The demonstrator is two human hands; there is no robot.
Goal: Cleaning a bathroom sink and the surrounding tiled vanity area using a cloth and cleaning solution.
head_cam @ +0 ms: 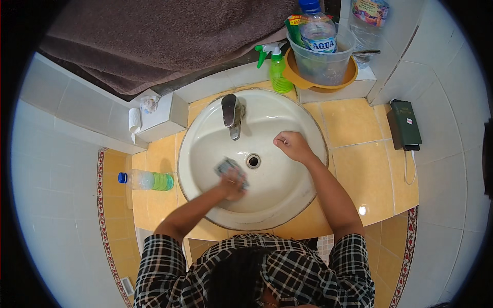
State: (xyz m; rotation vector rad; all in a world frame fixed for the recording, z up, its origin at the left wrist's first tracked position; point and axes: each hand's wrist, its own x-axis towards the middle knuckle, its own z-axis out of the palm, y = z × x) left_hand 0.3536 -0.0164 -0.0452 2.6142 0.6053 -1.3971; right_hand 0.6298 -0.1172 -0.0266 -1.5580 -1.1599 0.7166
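Note:
A cream washbasin (269, 188) lies before me, set into a yellow-tiled counter. My left hand (233, 184) is blurred and presses a grey cloth (227, 167) to the basin's lower left slope, left of the drain hole (253, 161). Over the right side of the bowl hangs my right hand (291, 143), its fingers curled in with nothing visible in them. A mixer tap (232, 115) with a dark, worn lever stands at the back rim, its spout pointing towards the drain.
On the left counter is a plastic bottle (148, 181) of green liquid. Behind the basin stand a green spray bottle (280, 73) and an orange basin (321, 89) holding a clear tub (319, 63). A dark green box (404, 125) sits far right. A brown towel (161, 34) hangs behind.

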